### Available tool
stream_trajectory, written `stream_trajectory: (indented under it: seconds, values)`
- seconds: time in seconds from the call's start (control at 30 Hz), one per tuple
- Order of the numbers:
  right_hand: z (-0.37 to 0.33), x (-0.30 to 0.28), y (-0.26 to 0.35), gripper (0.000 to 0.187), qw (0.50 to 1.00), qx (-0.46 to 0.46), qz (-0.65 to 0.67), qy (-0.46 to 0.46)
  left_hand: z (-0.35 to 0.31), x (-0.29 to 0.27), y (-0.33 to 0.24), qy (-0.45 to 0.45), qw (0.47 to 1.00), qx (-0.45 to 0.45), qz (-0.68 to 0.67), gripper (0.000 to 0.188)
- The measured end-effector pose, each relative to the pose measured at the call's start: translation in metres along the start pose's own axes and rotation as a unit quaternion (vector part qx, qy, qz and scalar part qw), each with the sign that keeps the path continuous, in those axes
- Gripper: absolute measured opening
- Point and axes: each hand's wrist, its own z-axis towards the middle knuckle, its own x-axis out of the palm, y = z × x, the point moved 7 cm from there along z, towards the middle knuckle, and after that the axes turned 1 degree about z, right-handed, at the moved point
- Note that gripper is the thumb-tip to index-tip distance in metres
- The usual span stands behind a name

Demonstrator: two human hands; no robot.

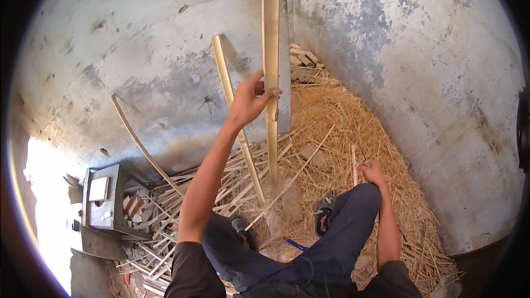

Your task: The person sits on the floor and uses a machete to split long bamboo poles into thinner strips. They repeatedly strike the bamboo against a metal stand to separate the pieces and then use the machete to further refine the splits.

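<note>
A split bamboo slat (pixel 271 38), taken as landmark, is held upright by the left hand (pixel 252 101), whose grip is narrowed about it between thumb and fingers; how its lower end is supported cannot be told. Lower and to the right of the slat, beside the right knee (pixel 369 196), a slender dark tool (pixel 361 151) appears to be held in the curled grip of the right hand (pixel 374 174); its exact kind cannot be made out. Just left of the slat, a second slat (pixel 222 69) is leaned against the wall (pixel 149 38); farther left a curved strip (pixel 141 146) is seen, and lower still a grey box (pixel 113 204). Pale shavings (pixel 314 105) are heaped to its right. The step in hand is judged to be the positioning of the slat for splitting or trimming; for the next move, a steady slat and a controlled approach of the tool to its edge would be required.
</note>
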Motion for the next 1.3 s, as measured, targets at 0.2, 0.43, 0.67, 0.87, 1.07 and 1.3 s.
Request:
stream_trajectory:
  seconds: [0.2, 0.43, 0.67, 0.87, 1.07, 1.3]
  values:
    - [-0.001, -0.007, 0.007, 0.04, 0.998, -0.008, 0.027, -0.06, -0.006, -0.014, -0.086, 0.01, 1.0, 0.027, -0.005, 0.042]
    - [-0.008, -0.006, 0.022, 0.045, 0.997, -0.055, 0.002, -0.059, -0.026, 0.005, -0.093, 0.03, 0.999, 0.026, -0.014, 0.042]
    - [-0.004, -0.006, 0.012, 0.048, 0.997, -0.063, 0.028, -0.047, -0.062, 0.06, -0.027, 0.076, 0.997, -0.008, -0.017, 0.04]
    - [-0.001, -0.006, 0.005, 0.053, 0.997, -0.063, 0.007, -0.042, -0.084, 0.08, 0.001, 0.059, 0.998, -0.012, -0.036, 0.038]
    - [-0.003, -0.008, 0.001, 0.054, 0.996, -0.066, 0.008, -0.055, -0.075, 0.082, 0.003, 0.085, 0.993, -0.029, -0.08, 0.057]
    - [-0.008, -0.003, 0.014, 0.051, 0.998, -0.054, 0.016, -0.04, -0.045, 0.066, 0.0, 0.134, 0.972, -0.076, -0.18, 0.067]
